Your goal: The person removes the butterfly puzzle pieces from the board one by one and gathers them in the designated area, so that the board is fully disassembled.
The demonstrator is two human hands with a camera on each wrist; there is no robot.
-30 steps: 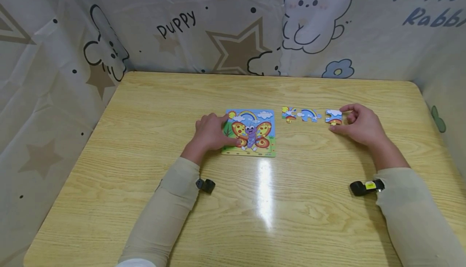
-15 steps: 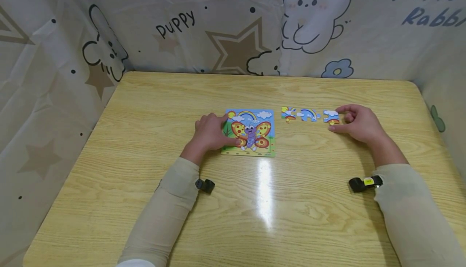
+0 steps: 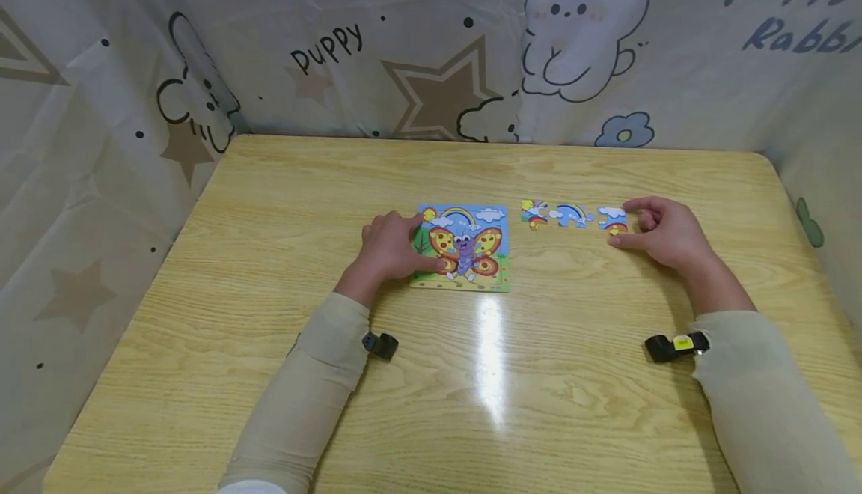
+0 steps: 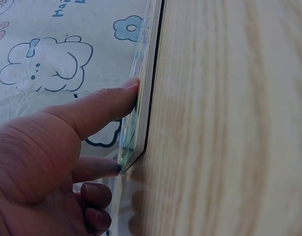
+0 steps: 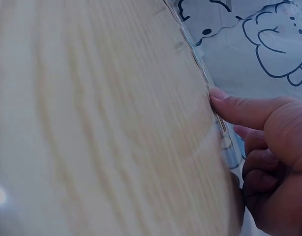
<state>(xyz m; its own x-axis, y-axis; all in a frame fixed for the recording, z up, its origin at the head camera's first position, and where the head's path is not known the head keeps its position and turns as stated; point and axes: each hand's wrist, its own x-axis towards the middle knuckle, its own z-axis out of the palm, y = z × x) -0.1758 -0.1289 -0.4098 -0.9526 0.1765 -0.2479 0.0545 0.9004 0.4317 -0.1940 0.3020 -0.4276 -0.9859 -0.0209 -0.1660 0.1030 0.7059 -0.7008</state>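
A square jigsaw puzzle (image 3: 465,228) with a butterfly and a rainbow lies flat on the table. My left hand (image 3: 390,247) grips its left side, thumb over the picture and index finger at the upper corner; in the left wrist view the thumb (image 4: 111,105) bears on its face. Right of it, three loose puzzle pieces lie in a row: one with a sun (image 3: 534,213), one with a rainbow (image 3: 571,215) and one with a cloud (image 3: 611,218). My right hand (image 3: 670,236) pinches the cloud piece between thumb and index finger, its other fingers curled in.
The wooden table (image 3: 539,374) carries a bright light reflection in front of the puzzle. A printed cloth (image 3: 431,52) hangs as a wall behind the table and along its sides. Each sleeve has a small black wrist camera (image 3: 380,345) strapped on.
My right hand has slid the cloud puzzle piece slightly left, nearer to the rainbow piece, and then stopped. The left hand and the puzzle stay in place.
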